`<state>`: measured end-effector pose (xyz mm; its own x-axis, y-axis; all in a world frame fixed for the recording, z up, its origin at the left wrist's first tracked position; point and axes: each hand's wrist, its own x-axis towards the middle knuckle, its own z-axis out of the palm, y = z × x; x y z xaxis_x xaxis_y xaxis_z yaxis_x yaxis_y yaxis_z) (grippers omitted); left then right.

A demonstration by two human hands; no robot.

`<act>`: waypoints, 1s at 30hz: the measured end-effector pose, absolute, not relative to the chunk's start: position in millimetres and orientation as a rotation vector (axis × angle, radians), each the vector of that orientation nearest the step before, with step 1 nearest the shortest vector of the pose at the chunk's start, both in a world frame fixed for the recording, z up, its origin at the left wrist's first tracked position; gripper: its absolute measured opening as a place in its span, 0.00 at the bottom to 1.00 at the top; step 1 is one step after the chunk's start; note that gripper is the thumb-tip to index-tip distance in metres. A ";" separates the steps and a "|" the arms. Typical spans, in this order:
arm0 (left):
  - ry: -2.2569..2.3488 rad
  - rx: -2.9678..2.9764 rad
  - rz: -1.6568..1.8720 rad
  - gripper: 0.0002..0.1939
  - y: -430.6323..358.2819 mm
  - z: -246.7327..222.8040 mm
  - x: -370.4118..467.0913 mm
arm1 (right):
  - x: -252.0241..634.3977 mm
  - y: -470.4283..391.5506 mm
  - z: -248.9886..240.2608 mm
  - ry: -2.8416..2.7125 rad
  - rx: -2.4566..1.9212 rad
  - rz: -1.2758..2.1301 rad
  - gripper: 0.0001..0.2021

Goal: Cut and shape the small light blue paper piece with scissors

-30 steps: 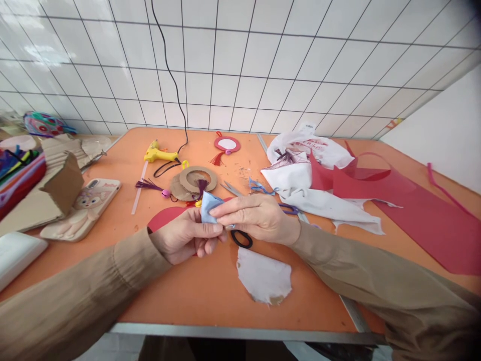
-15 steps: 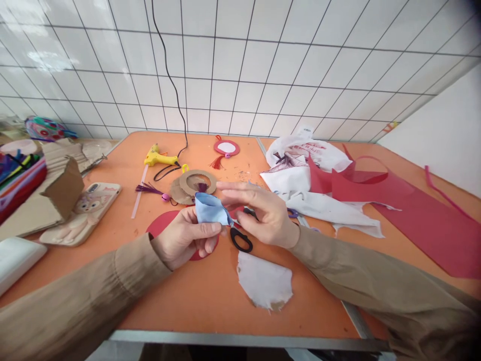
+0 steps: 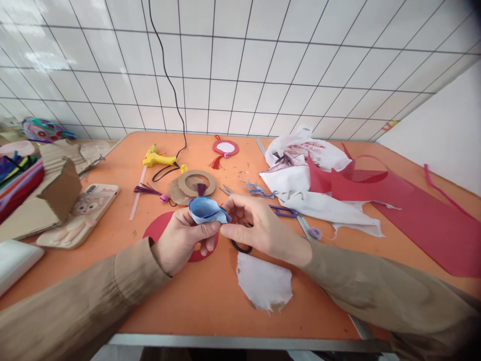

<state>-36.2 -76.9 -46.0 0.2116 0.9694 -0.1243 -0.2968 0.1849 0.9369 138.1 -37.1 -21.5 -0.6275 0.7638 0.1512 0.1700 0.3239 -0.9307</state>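
Observation:
A piece of blue cloth (image 3: 209,212), rolled into an open loop with a darker inner side, is held up over the table. My left hand (image 3: 180,235) pinches its lower left part between thumb and fingers. At its right end my right hand (image 3: 259,225) has curled fingers and the thumb closed around the cloth's tip. Beneath my left hand lies a red ring-shaped piece (image 3: 158,225), partly covered. Black-handled scissors (image 3: 241,246) lie mostly hidden under my right hand. Just in front is a white cloth scrap (image 3: 265,283) with frayed edges.
Behind my hands are cardboard rings (image 3: 180,190), a purple tassel (image 3: 146,189), a yellow glue gun (image 3: 160,157) and a red round ornament (image 3: 225,147). A phone (image 3: 84,215) lies left. White cloth (image 3: 326,208), a purple tool (image 3: 283,211) and red sheets (image 3: 413,215) occupy the right.
My right hand has gone from stretched fingers to curled ones at the cloth's right end. The blue cloth has tilted, so its loop opening shows more.

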 end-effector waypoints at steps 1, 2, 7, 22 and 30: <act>0.913 0.956 1.088 0.18 -77.2 -46.1 -35.9 | 137.3 -37.6 -21.6 -2.005 -0.833 1.290 0.14; 0.917 0.966 1.085 0.17 -77.4 -46.2 -35.7 | 136.6 -37.9 -21.6 -1.998 -0.844 1.279 0.13; 0.922 0.986 1.071 0.16 -77.8 -49.2 -36.2 | 134.6 -37.2 -21.7 -1.920 -0.873 1.413 0.10; 0.926 1.010 0.887 0.20 -75.4 -33.8 -43.7 | 139.3 -23.3 -23.5 -1.865 -0.914 1.657 0.10; 1.056 0.955 0.676 0.13 -76.4 -22.3 -49.5 | 137.6 -19.7 -24.3 -2.048 -0.859 1.498 0.09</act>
